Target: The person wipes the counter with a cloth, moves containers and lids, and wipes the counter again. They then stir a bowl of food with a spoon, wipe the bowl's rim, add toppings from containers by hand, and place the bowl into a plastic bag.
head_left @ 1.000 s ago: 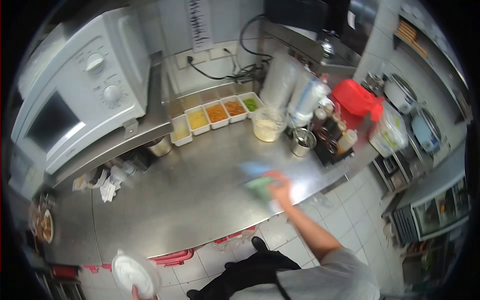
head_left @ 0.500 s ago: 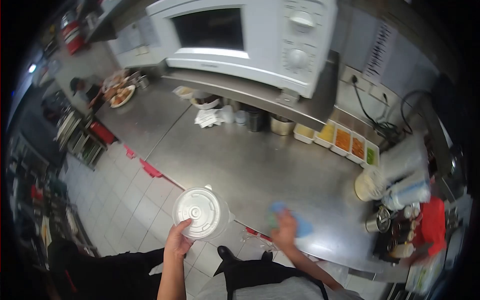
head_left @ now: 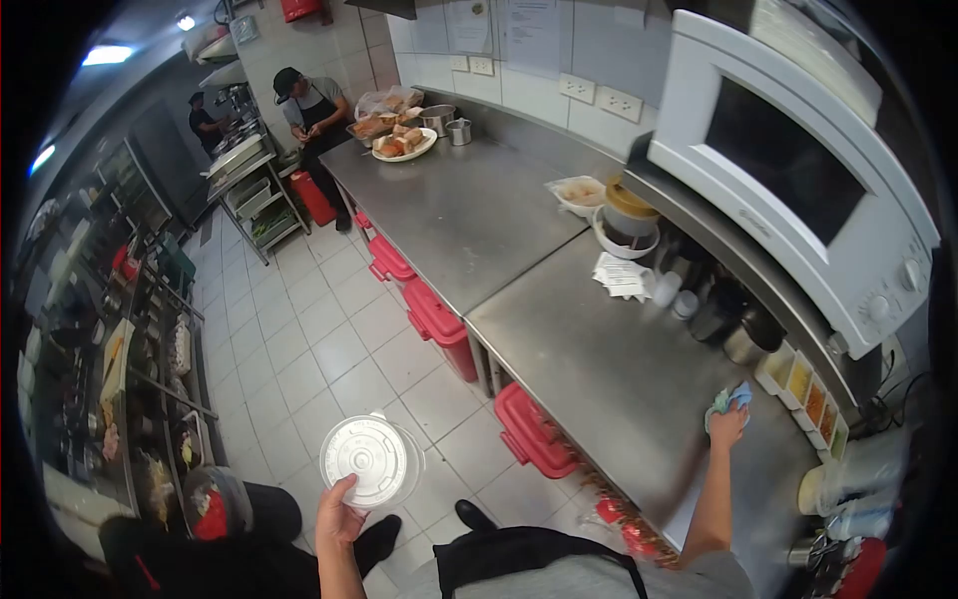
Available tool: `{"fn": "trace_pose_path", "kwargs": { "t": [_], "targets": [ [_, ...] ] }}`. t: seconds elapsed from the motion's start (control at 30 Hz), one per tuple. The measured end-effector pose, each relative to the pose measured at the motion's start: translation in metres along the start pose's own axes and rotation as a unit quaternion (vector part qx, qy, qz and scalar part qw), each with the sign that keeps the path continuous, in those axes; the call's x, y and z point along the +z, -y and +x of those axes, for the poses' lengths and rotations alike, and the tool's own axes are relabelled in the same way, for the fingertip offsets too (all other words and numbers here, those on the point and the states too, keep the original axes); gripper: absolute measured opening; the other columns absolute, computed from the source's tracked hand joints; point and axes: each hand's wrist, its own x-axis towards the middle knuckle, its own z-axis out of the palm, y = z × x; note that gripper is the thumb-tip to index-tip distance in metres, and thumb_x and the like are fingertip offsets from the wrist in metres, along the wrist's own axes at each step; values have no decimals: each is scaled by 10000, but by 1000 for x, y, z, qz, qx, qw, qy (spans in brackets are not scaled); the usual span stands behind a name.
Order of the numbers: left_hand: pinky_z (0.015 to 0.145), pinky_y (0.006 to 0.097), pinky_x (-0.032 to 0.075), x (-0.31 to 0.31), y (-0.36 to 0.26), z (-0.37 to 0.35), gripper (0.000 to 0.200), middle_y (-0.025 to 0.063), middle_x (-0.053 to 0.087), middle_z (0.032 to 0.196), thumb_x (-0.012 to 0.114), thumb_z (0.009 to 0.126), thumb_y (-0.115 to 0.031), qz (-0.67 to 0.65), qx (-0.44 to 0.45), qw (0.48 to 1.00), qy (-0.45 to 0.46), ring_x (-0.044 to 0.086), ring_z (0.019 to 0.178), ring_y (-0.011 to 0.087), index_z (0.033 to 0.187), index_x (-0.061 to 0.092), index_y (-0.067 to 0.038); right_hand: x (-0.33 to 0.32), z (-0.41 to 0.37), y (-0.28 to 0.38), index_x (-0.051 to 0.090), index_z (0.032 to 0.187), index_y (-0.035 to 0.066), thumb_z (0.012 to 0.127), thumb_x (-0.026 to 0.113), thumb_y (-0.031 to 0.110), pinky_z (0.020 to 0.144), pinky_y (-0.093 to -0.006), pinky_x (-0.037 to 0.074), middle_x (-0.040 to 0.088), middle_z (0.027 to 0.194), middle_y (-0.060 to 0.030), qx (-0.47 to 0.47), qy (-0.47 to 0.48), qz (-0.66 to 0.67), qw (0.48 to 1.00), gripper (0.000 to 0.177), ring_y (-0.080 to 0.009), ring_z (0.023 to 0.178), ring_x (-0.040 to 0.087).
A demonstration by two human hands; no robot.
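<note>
Steel counter right, tiled floor left. Left hand gripping lidded clear container by near rim, over floor: may slip, spill. Right hand clutching blue cloth on counter, just beside condiment trays: may knock them.

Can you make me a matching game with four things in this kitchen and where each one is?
Things:
1. lidded tub
2. cloth
3. microwave
4. red bins

Places:
A. under the counter
B. on the shelf above the counter
C. in the left hand, over the floor
D. under the right hand, on the counter

Pairs: 1-C, 2-D, 3-B, 4-A.
</note>
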Motion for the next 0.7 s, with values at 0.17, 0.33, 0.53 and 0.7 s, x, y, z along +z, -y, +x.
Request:
{"fn": "trace_pose_path", "kwargs": {
  "t": [0.17, 0.33, 0.53, 0.7],
  "targets": [
    [809, 376, 522, -7, -65, 67, 497, 119, 591, 1132, 648, 779, -133, 20, 12, 1000, 18, 607, 1004, 260, 1223, 463, -10, 30, -149, 143, 443, 1314, 44, 737, 588, 206, 1022, -538, 268, 356, 1371, -260, -138, 6, 69, 988, 616, -393, 1287, 327],
    [862, 396, 494, 15, -79, 139, 512, 126, 578, 1148, 641, 782, -126, 7, -29, 998, 57, 587, 1037, 261, 1240, 452, 2, 23, -237, 337, 377, 1342, -4, 655, 656, 254, 1038, -572, 154, 214, 1440, -277, -266, 140, 155, 941, 785, -398, 1361, 159],
    [876, 423, 493, 32, -106, 190, 525, 141, 565, 1169, 621, 781, -77, 9, -33, 999, 42, 589, 1030, 279, 1261, 427, 13, 87, -122, 528, 472, 1284, 23, 675, 624, 194, 1038, -539, 196, 321, 1414, -213, -305, 94, 186, 929, 651, -334, 1334, 258],
    [898, 439, 474, -10, -147, 242, 521, 123, 585, 1143, 644, 772, -136, -14, -23, 996, -88, 582, 1048, 277, 1241, 451, -16, 118, -126, 591, 569, 1158, 46, 680, 586, 122, 976, -522, 278, 478, 1290, -147, -476, 169, 202, 839, 484, -288, 1216, 417]
  ]
}}
